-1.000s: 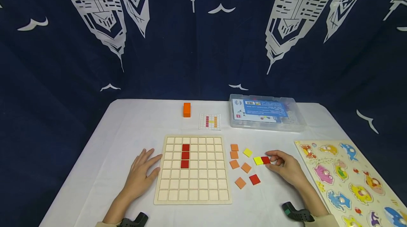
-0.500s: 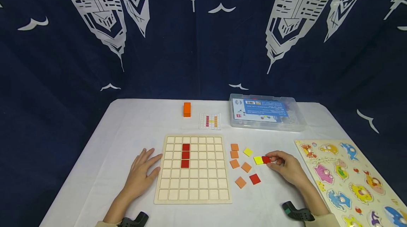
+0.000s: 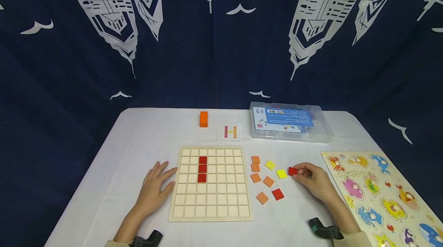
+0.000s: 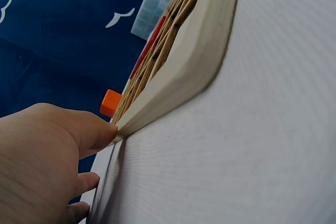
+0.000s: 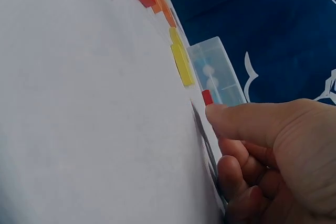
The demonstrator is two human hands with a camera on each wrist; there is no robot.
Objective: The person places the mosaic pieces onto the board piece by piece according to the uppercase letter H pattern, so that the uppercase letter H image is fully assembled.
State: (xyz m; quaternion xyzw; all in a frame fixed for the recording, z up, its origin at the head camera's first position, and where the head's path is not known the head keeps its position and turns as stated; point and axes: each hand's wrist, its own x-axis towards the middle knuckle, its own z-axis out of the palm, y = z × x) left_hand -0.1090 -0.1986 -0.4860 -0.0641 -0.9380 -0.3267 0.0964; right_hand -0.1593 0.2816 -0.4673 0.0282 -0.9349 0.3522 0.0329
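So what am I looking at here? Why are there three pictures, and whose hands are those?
They are one person's two bare hands, seen by three small cameras. The big picture comes from a camera on the person's head, looking down at a white table. The other two come from cameras strapped to each wrist, so they look very close and tilted.

On the table lies a wooden grid board with three red tiles in a column. The left hand rests flat beside the board, its fingers touching the edge. The right hand pinches a small red tile. Near it lie loose orange tiles, yellow tiles and another red one. Further back are a pattern card, an orange block and a clear plastic box. An animal puzzle lies at the right.
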